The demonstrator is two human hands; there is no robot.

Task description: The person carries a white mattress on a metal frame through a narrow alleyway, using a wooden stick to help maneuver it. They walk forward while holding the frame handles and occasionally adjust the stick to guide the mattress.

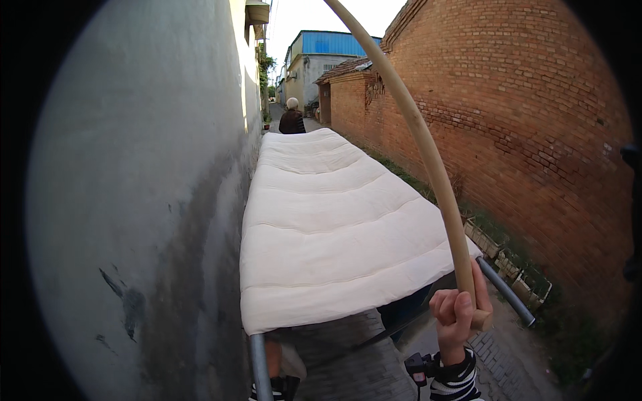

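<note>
My right hand [454,316] grips the lower end of a long, pale wooden pole [426,145], close to a short round wooden end piece [481,320]. The pole rises past the top of the view. A white quilted pad [341,205] with crosswise stitched seams stretches away over a frame of grey metal tubes; one tube end [506,293] juts out at the right, another [260,366] at the lower left. Bare skin of my left hand or wrist [273,358] shows beside the left tube under the pad's near edge; its fingers are hidden.
A grey plastered wall [165,165] runs close along the left, a red brick wall [521,125] along the right. Planter boxes [481,238] and weeds line the brick wall's foot. Beyond the pad is a person in a light cap [292,120]. Paving [346,361] lies below.
</note>
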